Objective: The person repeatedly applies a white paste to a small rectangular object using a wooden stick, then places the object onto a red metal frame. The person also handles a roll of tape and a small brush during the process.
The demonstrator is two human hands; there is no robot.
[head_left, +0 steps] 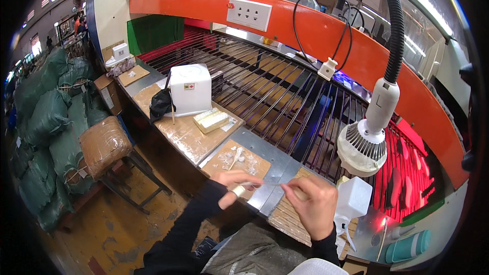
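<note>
A thin pale strip stretches between my two hands over the bench's near edge; its exact kind is too small to make out. My left hand pinches one end of it, and a whitish wrap or piece shows at that hand's fingers. With thumb and forefinger closed, my right hand grips the other end. Just beyond the left hand lies a brown board with white crumbs and a small stick on it. Under the right hand is a ribbed tan board. A white bottle stands to its right.
A lamp on a black flexible neck hangs at the right. Behind the bench runs a rack of dark bars below an orange beam. A white box, pale block, teal container and wrapped stool stand around.
</note>
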